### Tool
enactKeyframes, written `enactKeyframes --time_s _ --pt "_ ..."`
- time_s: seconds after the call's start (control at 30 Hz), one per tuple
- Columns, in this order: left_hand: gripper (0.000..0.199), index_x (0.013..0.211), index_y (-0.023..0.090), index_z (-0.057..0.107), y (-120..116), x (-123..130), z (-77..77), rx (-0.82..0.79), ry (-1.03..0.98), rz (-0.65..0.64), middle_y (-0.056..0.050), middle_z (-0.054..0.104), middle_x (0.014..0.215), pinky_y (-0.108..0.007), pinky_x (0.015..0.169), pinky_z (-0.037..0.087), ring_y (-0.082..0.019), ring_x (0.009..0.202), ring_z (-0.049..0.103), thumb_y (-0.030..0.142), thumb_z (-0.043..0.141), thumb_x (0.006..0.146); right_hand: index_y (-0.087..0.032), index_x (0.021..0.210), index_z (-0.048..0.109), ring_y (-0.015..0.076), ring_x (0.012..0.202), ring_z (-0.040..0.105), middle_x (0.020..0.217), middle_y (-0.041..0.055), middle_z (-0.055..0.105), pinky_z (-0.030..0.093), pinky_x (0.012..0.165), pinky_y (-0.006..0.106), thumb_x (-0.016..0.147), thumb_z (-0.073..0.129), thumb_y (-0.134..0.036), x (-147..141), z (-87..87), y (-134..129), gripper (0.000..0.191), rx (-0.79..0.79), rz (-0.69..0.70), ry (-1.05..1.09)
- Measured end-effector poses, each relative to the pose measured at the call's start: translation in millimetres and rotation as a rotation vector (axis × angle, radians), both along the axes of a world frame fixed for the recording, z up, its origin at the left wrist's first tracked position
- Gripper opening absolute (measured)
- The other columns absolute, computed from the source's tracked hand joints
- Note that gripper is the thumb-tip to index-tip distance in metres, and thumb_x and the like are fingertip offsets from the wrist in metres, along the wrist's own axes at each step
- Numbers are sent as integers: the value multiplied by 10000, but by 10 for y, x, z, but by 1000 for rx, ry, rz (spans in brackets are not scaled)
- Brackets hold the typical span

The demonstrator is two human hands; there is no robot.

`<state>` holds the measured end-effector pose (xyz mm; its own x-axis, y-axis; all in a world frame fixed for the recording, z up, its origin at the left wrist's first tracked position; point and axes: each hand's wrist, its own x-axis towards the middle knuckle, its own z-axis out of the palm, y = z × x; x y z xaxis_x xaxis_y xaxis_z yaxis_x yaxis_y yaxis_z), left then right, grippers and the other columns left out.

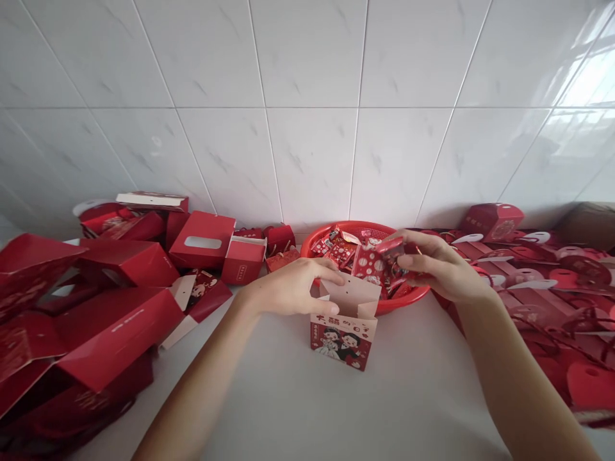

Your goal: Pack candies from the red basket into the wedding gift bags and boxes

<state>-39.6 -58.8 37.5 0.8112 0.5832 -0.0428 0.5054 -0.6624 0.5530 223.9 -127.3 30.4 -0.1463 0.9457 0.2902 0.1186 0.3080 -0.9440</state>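
Note:
A small red gift box (340, 342) with a cartoon bride and groom stands upright on the table, its pale top flaps raised and the top uncovered. My left hand (298, 288) grips its upper left side, thumb at the front edge and fingers at the left and back flaps. My right hand (435, 266) holds a shiny red candy packet (391, 250) between thumb and fingers, above the right part of a red plastic basket (416, 298). In the basket lie many wrapped candies (341, 250), some with white dots. The box hides part of the basket's front.
Red cardboard boxes (125, 326) are piled loosely on the left, several with open flaps. More red boxes (533, 301) with cords and rounded tops fill the right side. A white tiled wall (312, 153) rises behind the white table (298, 410).

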Motion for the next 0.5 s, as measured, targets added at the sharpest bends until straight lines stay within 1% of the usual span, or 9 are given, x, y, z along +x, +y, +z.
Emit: enactKeyframes --time_s 0.07,0.1,0.13,0.2,0.27,0.37,0.43,0.5 --pt "512 1247 256 690 3 0 5 -18 19 7 -63 582 1421 -311 836 528 -269 1118 655 457 750 779 -201 982 734 148 665 598 773 13 672 487 564 241 825 721 -358 -67 30 -70 222 93 105 -176" --pt "501 1219 239 696 7 3 7 -20 21 0 -69 584 1410 -314 835 526 -265 1099 658 460 757 773 -201 1017 741 165 722 625 833 27 705 510 619 253 850 704 -355 -107 38 -98 230 135 133 -253" --pt "470 1173 222 708 10 7 7 -18 19 -12 -73 599 1380 -319 839 522 -262 1084 658 456 762 769 -204 1048 744 175 769 643 885 35 726 522 662 260 871 686 -347 -150 40 -120 235 171 145 -320" --pt "404 1091 205 720 17 15 9 -16 0 -47 -73 632 1312 -331 861 513 -264 1083 650 439 770 766 -214 1096 743 180 810 660 943 37 745 526 697 261 910 644 -325 -231 36 -152 238 219 141 -436" --pt "387 1094 214 719 18 20 10 -24 -26 -65 -66 645 1281 -338 885 504 -268 1107 639 412 774 767 -222 1123 737 175 813 662 975 37 750 520 702 260 932 613 -291 -294 26 -169 238 251 106 -525" --pt "439 1181 246 700 5 15 15 -47 -29 -57 -54 630 1319 -330 889 504 -261 1129 632 384 776 771 -226 1114 735 166 777 641 961 35 744 508 688 268 932 605 -260 -341 10 -178 227 288 28 -569" --pt "475 1221 261 685 -9 6 19 -60 -16 -33 -51 603 1371 -318 856 511 -256 1121 636 383 776 771 -223 1080 739 168 752 628 913 34 736 505 670 273 924 617 -273 -353 -2 -178 204 303 -32 -536" --pt "505 1251 274 670 -18 -3 20 -67 -10 -14 -49 578 1410 -311 826 515 -257 1114 640 384 776 770 -219 1065 740 181 765 629 895 39 728 512 675 285 917 633 -297 -366 -15 -177 199 316 -75 -489"
